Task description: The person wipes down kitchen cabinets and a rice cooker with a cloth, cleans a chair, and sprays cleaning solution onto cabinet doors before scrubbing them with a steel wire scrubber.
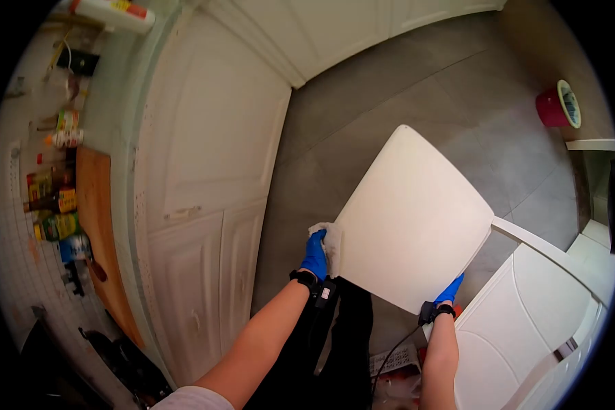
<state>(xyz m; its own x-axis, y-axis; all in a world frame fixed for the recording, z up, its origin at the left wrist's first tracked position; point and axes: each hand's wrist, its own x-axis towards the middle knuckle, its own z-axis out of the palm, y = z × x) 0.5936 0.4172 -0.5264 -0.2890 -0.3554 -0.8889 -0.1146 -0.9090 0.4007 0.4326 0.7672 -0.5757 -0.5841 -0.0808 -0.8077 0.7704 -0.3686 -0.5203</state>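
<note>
A large white panel with rounded corners (413, 219) is tilted in front of me above the floor. My left hand (315, 254), in a blue glove, is closed on a whitish cloth (331, 239) pressed to the panel's left edge. At the panel's lower right edge, my right hand (449, 290), also gloved in blue, grips it; most of its fingers are hidden behind the panel. Both wrists wear black bands with small devices, and a dark cable runs down from the right one.
White cabinets (215, 116) line the left and far side. The counter holds a wooden cutting board (99, 225) and several bottles (60, 225). A white panelled piece of furniture (519, 314) stands close on the right. A magenta bin (553, 109) sits at the far right. A white basket (396, 359) is low by my legs.
</note>
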